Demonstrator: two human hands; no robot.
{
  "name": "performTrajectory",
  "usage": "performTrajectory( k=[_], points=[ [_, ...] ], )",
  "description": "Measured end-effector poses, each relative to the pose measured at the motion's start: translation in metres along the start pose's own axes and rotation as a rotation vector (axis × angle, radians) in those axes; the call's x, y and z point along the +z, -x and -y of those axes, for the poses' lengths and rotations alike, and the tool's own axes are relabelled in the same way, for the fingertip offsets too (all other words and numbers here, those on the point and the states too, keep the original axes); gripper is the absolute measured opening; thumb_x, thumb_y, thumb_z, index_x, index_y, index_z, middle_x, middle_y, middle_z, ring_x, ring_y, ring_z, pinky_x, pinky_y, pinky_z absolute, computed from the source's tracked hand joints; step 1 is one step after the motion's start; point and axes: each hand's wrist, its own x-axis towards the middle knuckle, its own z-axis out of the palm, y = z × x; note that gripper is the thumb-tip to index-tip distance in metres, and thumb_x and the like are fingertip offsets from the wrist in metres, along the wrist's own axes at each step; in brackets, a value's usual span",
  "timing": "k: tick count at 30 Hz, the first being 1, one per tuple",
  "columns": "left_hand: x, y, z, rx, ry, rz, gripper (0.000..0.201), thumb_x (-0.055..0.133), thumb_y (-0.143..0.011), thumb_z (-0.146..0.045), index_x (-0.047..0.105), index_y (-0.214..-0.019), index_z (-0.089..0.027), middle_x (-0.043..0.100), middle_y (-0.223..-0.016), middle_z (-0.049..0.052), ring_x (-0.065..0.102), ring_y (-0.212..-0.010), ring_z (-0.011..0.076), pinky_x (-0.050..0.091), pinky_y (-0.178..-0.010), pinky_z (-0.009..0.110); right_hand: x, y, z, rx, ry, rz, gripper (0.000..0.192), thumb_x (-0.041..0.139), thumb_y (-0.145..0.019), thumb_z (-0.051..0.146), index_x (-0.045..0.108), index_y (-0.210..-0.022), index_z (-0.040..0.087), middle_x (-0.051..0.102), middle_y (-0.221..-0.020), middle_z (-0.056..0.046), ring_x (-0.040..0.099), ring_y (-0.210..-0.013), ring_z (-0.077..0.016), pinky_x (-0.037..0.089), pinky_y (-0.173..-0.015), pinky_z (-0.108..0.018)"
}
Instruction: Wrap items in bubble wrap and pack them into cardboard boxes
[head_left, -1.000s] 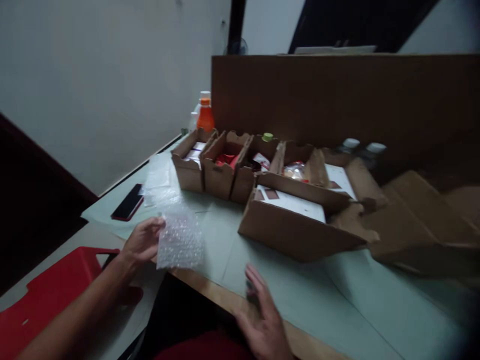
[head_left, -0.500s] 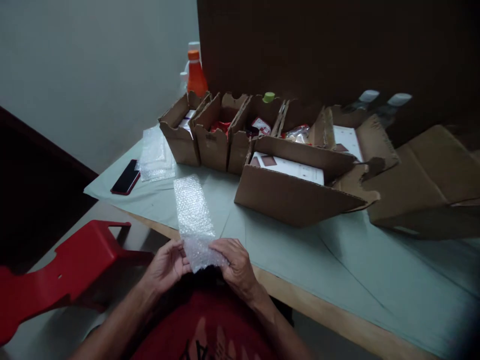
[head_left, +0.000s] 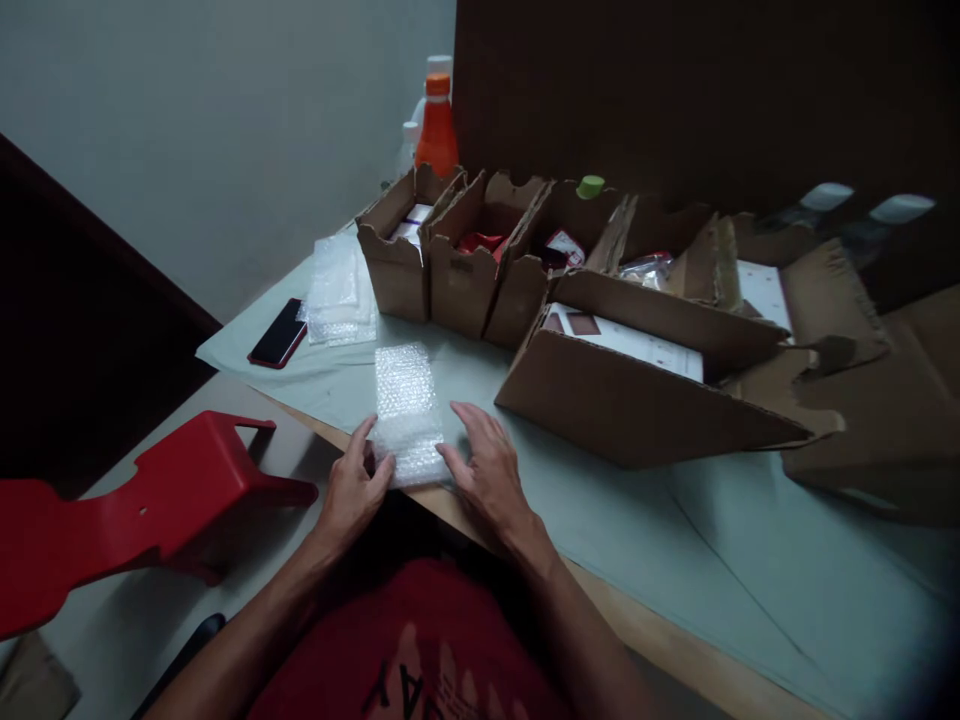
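Note:
A strip of bubble wrap (head_left: 409, 410) lies on the table's near edge, its lower part folded over in a double layer. My left hand (head_left: 356, 490) is at the strip's lower left edge, thumb and fingers apart, the thumb tip touching the corner. On the other side, my right hand (head_left: 487, 470) has its fingers spread, with the thumb tip at the lower right edge of the wrap. Both hands are open. Farther back on the left, several flat bubble wrap pieces (head_left: 337, 290) lie stacked beside a dark phone (head_left: 278, 334).
Several cardboard bins (head_left: 465, 290) with small packages line the back. A larger cardboard bin (head_left: 637, 415) holding a white box (head_left: 637, 345) stands in front of them. An orange bottle (head_left: 438, 130) is behind. A red plastic stool (head_left: 195, 490) stands left of the table (head_left: 600, 520).
The bubble wrap has gone from being held at the table edge to lying flat, its near end folded up. Both hands have loosened and moved forward to its sides. The view has shifted left.

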Motion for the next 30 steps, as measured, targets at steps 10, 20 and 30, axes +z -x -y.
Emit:
performTrajectory(
  k=[10, 20, 30],
  points=[
    [0.001, -0.018, 0.009, 0.049, -0.146, 0.074, 0.068, 0.060, -0.084, -0.033, 0.045, -0.148, -0.017, 0.064, -0.082, 0.001, 0.059, -0.069, 0.0177, 0.049, -0.071, 0.029, 0.009, 0.019, 0.009, -0.280, 0.118, 0.270, 0.048, 0.060, -0.084, 0.006, 0.060, -0.130, 0.018, 0.055, -0.146, -0.015, 0.044, -0.139, -0.0328, 0.044, -0.105, -0.050],
    [-0.021, 0.000, 0.009, 0.530, -0.210, -0.011, 0.054, 0.062, -0.091, -0.032, 0.049, -0.142, -0.022, 0.067, -0.120, 0.011, 0.062, -0.111, 0.0262, 0.049, -0.097, 0.042, 0.018, 0.010, 0.008, -0.171, 0.032, 0.264, 0.023, 0.056, -0.096, 0.012, 0.071, -0.111, 0.021, 0.076, -0.108, -0.007, 0.066, -0.103, -0.0232, 0.047, -0.092, -0.040],
    [-0.004, -0.017, 0.024, 0.327, -0.258, -0.010, 0.041, 0.057, -0.090, -0.024, 0.062, -0.130, -0.018, 0.072, -0.105, 0.009, 0.066, -0.092, 0.0234, 0.054, -0.088, 0.039, 0.010, 0.006, 0.012, -0.194, 0.154, 0.090, 0.029, 0.063, -0.093, 0.017, 0.066, -0.121, 0.019, 0.067, -0.126, -0.013, 0.058, -0.115, -0.0280, 0.045, -0.096, -0.043]
  ],
)
